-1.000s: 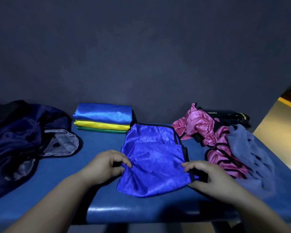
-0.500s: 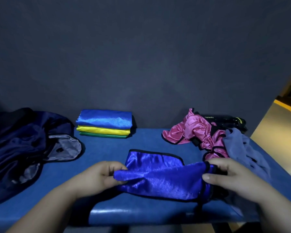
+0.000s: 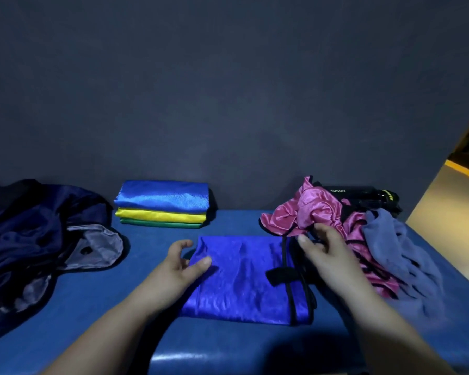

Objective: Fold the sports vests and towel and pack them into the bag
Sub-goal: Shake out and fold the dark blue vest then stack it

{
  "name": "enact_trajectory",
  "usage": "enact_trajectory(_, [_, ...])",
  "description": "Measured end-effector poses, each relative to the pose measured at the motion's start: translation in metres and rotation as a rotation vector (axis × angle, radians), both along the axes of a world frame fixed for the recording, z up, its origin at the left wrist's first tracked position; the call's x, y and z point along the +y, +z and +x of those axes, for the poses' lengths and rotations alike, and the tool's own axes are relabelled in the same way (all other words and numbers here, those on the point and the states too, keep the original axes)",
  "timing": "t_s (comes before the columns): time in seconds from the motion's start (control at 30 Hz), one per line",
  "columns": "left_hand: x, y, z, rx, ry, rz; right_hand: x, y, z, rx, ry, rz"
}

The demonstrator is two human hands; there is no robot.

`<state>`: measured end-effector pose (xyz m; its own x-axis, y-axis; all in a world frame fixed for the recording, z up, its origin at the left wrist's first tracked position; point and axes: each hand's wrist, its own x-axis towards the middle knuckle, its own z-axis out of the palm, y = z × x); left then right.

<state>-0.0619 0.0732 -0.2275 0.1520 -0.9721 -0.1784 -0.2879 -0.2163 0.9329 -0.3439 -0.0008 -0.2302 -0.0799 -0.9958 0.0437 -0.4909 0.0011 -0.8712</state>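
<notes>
Spread left hand (image 3: 182, 263) touches one folded violet vest (image 3: 241, 282), spread right hand (image 3: 326, 249) beside it; three folded vests (image 3: 163, 205) stacked behind.

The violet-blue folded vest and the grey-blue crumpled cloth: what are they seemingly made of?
The violet-blue folded vest: thin glossy synthetic, probably polyester satin; bright highlights follow its wrinkles. The grey-blue crumpled cloth: matte and soft, perhaps microfibre towelling; no shine, limp rounded folds.
</notes>
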Motion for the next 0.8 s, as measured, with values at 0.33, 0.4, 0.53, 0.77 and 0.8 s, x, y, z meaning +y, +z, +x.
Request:
enact_trajectory(0.33, [0.002, -0.007, 0.000, -0.427, -0.049, 0.007, 0.036, 0.015, 0.006, 0.515, 0.229, 0.147])
enact_trajectory(0.4, [0.005, -0.010, -0.004, -0.512, -0.064, 0.012, 0.043, 0.013, 0.007, 0.586, 0.286, 0.238])
enact_trajectory(0.53, [0.012, -0.011, -0.011, -0.673, -0.047, -0.041, 0.047, 0.004, 0.009, 0.519, 0.360, 0.150])
enact_trajectory(0.77, [0.017, -0.012, -0.003, -0.819, -0.015, 0.002, 0.045, -0.009, 0.003, 0.440, 0.336, -0.016])
enact_trajectory(0.8, [0.017, -0.012, -0.002, -0.836, -0.022, 0.007, 0.046, -0.007, 0.001, 0.461, 0.308, -0.009])
